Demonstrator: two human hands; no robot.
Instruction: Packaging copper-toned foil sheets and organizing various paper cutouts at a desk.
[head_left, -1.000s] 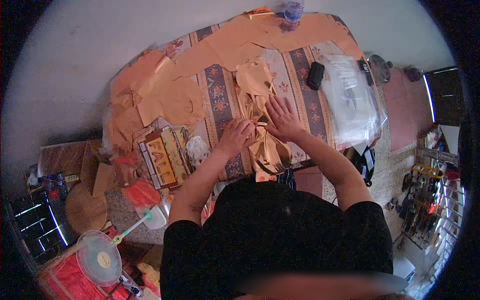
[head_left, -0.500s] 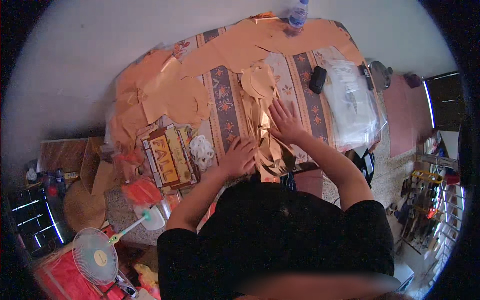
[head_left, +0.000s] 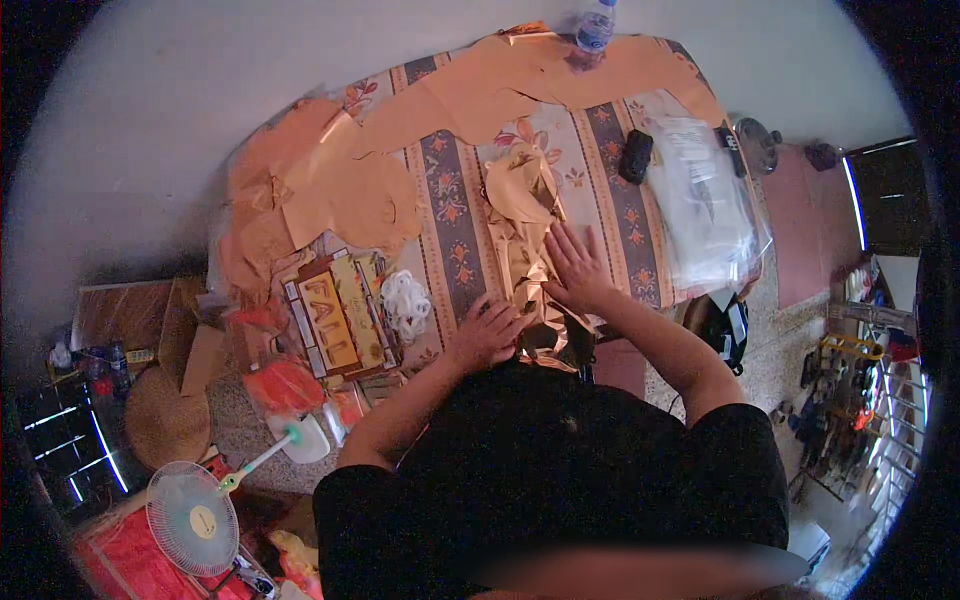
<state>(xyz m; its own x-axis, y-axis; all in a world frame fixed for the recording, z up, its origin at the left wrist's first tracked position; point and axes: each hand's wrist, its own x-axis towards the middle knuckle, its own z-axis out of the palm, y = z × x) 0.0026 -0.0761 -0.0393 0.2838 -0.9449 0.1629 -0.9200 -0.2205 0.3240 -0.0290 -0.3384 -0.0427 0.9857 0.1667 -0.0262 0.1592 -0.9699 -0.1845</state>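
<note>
A crinkled, shiny copper-coloured foil piece (head_left: 520, 190) lies lengthwise before me on a patterned tablecloth (head_left: 455, 185). Its far end is broad and rounded; the near end runs down to the table edge against my black shirt. On the foil's right side rests my right hand (head_left: 580, 270), palm down with its fingers stretched out. My left hand (head_left: 488, 332) lies along the left edge close to my body, its fingers slightly bent and apart. Neither hand grips anything that I can see.
Larger flat copper-coloured sheets (head_left: 460, 105) cover the table's far and left sides. Left stand a brown-and-yellow sign (head_left: 330, 312) and a white coiled bundle (head_left: 406, 305). Right are a black case (head_left: 635, 157) and clear plastic packets (head_left: 700, 210). A water bottle (head_left: 594, 30) stands far back.
The foil piece has slid toward my body, its rounded end now nearer. Both hands have come slightly closer to me with it.
</note>
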